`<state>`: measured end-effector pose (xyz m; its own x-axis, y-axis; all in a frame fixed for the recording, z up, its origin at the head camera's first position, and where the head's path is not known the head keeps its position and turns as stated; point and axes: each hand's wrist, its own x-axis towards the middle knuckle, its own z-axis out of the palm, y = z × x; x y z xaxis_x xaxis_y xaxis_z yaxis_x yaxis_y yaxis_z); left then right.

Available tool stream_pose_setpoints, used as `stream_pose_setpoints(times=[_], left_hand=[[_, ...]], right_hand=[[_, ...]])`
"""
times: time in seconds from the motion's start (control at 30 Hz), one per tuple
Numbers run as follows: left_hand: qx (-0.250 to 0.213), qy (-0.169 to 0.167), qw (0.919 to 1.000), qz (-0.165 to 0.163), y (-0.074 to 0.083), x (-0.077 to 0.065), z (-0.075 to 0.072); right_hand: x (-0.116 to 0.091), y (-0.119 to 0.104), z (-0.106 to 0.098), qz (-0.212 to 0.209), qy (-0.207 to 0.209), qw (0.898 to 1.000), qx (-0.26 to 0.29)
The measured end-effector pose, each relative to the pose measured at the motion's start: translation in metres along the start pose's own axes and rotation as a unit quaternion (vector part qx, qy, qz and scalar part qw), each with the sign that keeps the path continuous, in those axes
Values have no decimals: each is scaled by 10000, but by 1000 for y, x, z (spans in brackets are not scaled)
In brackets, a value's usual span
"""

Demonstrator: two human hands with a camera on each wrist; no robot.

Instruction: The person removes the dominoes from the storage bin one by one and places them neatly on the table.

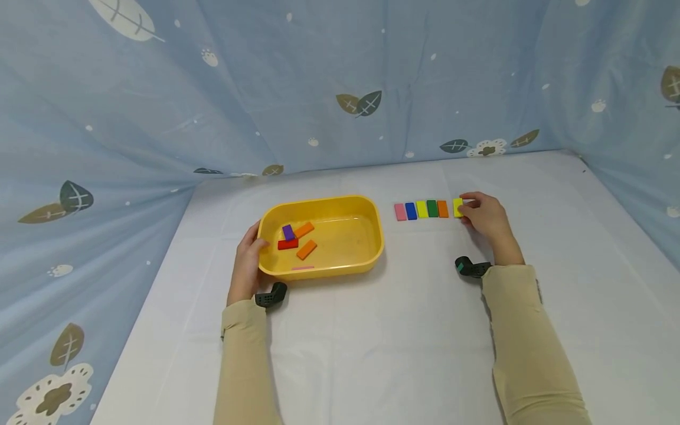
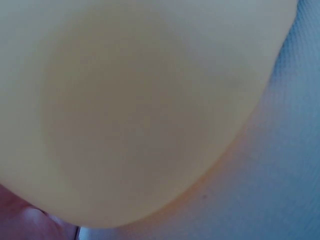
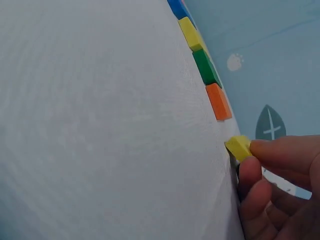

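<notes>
My right hand (image 1: 484,216) pinches a yellow block (image 1: 458,208) at the right end of a row of small flat blocks. From left to right the row runs pink (image 1: 400,212), blue (image 1: 411,211), yellow (image 1: 422,209), green (image 1: 432,208) and orange (image 1: 443,209); a small gap parts the orange block from the held one. My left hand (image 1: 247,261) grips the left end of a yellow plastic basin (image 1: 350,242), thumb over the rim. Inside the basin lie a purple block (image 1: 288,232), a red block (image 1: 288,244), two orange blocks (image 1: 306,249) and a partly hidden pink block (image 1: 303,268).
A white cloth (image 1: 382,342) covers the table. Blue patterned curtain (image 1: 297,77) hangs behind it and at both sides. Black wrist devices (image 1: 272,295) sit at both cuffs. The basin's pale wall (image 2: 135,115) fills most of the left wrist view.
</notes>
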<state>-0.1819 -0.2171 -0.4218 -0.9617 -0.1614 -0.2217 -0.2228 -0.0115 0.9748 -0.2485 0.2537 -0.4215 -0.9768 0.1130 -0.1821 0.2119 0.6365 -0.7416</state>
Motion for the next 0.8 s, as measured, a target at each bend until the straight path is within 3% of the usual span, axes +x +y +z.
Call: stream_pose_setpoints(times=[0.4, 0.8], left_hand=[[18, -45, 10000, 35, 3, -1, 1], [-21, -48, 10000, 71, 2, -2, 1]], right_hand=[[-2, -5, -2, 87, -148, 9955, -937], [4, -4, 5, 178, -211, 9939, -1072]])
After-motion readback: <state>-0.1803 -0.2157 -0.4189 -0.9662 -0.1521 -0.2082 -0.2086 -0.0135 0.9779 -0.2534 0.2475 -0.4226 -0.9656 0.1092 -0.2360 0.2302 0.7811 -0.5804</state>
